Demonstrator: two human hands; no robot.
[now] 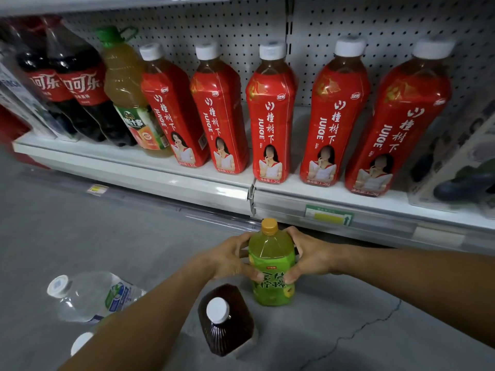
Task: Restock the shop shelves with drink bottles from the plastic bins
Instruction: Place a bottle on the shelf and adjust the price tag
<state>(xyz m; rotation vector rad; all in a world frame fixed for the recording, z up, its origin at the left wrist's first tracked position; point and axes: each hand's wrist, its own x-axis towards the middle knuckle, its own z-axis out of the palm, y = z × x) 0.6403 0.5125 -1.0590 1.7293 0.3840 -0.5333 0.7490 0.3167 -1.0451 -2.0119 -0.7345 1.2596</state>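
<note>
The left hand (pixel 230 257) and right hand (pixel 308 254) were clasped around the full green tea bottle (pixel 272 266) at its label, a grip suited to a heavy, smooth, slightly yielding plastic body.

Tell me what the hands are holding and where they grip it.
Both the left hand and the right hand clasp the green bottle around its upper body, just below the orange cap.
</note>
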